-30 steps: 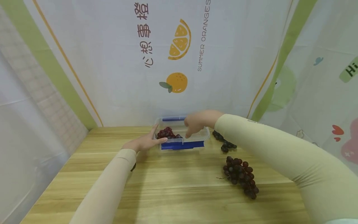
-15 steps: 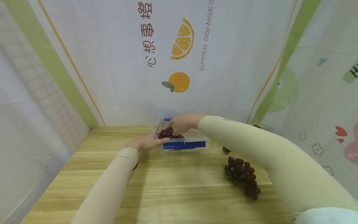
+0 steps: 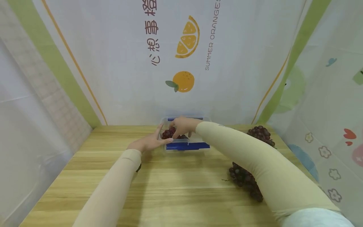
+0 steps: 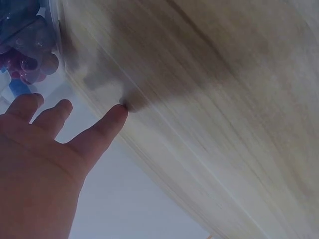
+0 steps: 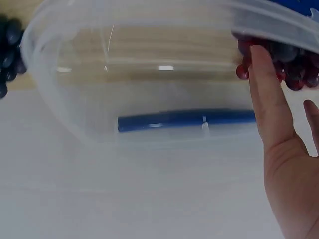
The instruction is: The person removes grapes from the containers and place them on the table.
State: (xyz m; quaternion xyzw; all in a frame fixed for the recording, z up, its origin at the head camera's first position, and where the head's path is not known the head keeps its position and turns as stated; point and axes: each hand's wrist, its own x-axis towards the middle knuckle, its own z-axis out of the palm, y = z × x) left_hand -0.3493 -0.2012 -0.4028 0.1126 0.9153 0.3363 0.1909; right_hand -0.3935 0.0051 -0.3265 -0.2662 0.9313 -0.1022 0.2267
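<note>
A clear plastic box with blue side clasps stands at the table's back edge, a bunch of red grapes lying in its left end. My left hand rests at the box's left end, thumb along the front rim, fingers extended; its spread fingers look straight in the left wrist view. Reaching over the box from the right, my right hand is down at the grapes. In the right wrist view a straight finger touches the grapes.
Another bunch of dark red grapes lies on the wooden table at the right, partly behind the right sleeve. Farther back at the right lies one more bunch. A white printed curtain hangs behind the table.
My right hand has moved left inside the box, from its middle onto the grapes. The left hand stays at the box's left end. The right forearm has swung down over the front bunch.
</note>
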